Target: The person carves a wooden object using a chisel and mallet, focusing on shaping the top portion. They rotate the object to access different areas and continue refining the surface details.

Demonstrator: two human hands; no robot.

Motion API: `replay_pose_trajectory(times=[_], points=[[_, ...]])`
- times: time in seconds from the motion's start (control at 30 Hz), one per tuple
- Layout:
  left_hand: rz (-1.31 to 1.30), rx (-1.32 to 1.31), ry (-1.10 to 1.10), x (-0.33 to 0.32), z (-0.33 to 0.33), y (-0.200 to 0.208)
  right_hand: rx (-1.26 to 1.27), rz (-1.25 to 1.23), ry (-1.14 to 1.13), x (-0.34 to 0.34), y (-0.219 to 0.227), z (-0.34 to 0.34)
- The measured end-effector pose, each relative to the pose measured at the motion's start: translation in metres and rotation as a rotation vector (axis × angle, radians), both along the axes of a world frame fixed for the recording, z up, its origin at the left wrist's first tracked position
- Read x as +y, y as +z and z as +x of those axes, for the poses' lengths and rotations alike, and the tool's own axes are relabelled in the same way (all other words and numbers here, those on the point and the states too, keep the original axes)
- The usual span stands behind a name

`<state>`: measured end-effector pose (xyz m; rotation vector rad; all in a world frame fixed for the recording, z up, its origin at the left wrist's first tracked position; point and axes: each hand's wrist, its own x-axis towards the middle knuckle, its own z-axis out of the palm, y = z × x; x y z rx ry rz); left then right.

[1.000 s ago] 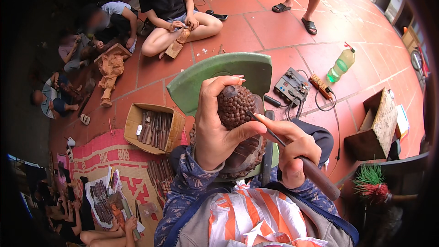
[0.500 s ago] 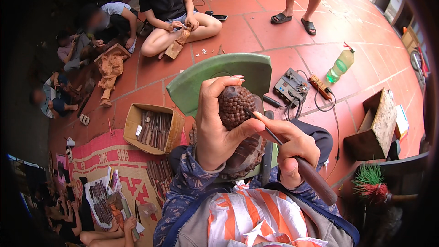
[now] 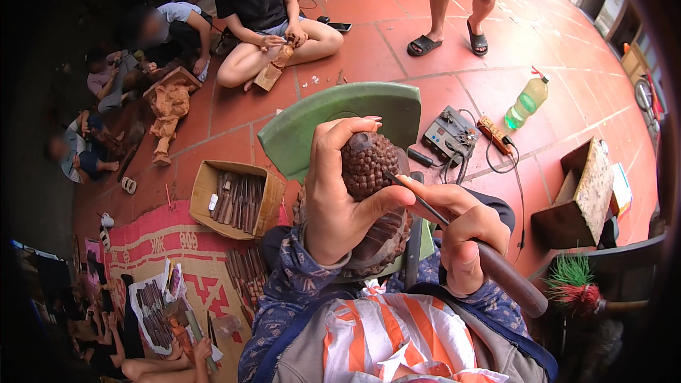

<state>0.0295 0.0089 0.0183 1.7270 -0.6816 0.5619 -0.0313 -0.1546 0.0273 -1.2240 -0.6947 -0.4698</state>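
Floor: red tile floor (image 3: 397, 35) carries everything — other people sit carving along its far-left edge, so my tools stay on my side.
Stool: green plastic stool (image 3: 340, 117) stands just in front of my knees, its flat top behind the carving as a backstop.
Box: cardboard box of chisels (image 3: 237, 198) sits open to my left, beside the edge of the patterned mat (image 3: 152, 241), near enough to swap blades.
Carving: dark wooden carving (image 3: 369, 170) with a knobbly curled top is raised over my lap, between my two hands, tilted toward me so I see the bumps I cut.
Left hand: my left hand (image 3: 340, 198) wraps the carving from the left, fingers curled over its crown and thumb pressed low — a firm clamp so it cannot twist.
Right hand: my right hand (image 3: 461, 234) is closed around the chisel (image 3: 489, 266), fist on the brown handle, forefinger stretched along the shaft to steer.
Tip: the blade's end meets the carving's right side, just under the curls.
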Motion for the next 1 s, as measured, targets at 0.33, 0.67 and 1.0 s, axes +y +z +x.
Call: replay_pose_trajectory(times=[0.33, 0.67, 1.0], points=[[-0.136, 0.068, -0.036, -0.007, -0.006, 0.005, 0.031, -0.048, -0.12, 0.005, 0.008, -0.004], [-0.005, 0.027, -0.004, -0.003, -0.004, 0.004, 0.18, 0.152, 0.072, 0.002, 0.002, -0.002], [-0.027, 0.042, 0.013, -0.003, -0.006, 0.004, 0.328, 0.278, 0.212, -0.003, 0.007, 0.0]])
